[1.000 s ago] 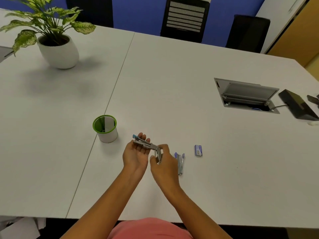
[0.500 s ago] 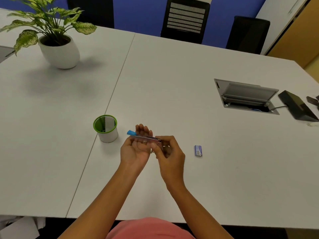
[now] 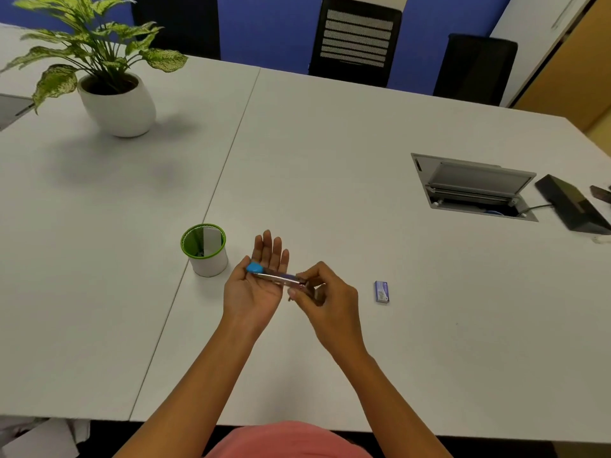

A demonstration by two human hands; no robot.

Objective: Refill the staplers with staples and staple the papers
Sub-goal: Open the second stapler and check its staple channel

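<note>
A blue wall closes the far side of the room, with a wooden panel at the right. Two white tables stand edge to edge; the seam between them runs from the far edge down toward the near left. Two black chairs stand behind the far edge: one with a slotted back and one plain.

1. A plant in a round white pot stands at the far left of the tables.
2. A grey cable hatch is set into the right table, lid raised. A flat black box lies just to its right, and a cable runs between the two.
3. A white cup with a green rim stands right of the seam, just beside the left hand.
4. The left hand is held palm up above the table, fingers straight and relaxed.
5. The right hand has its fingers curled and pinches the right end of the stapler.
6. The stapler, metal with a blue end cap, lies across the left palm, cap pointing left.
7. A small blue staple box lies flat on the table, right of the right hand and apart from it
</note>
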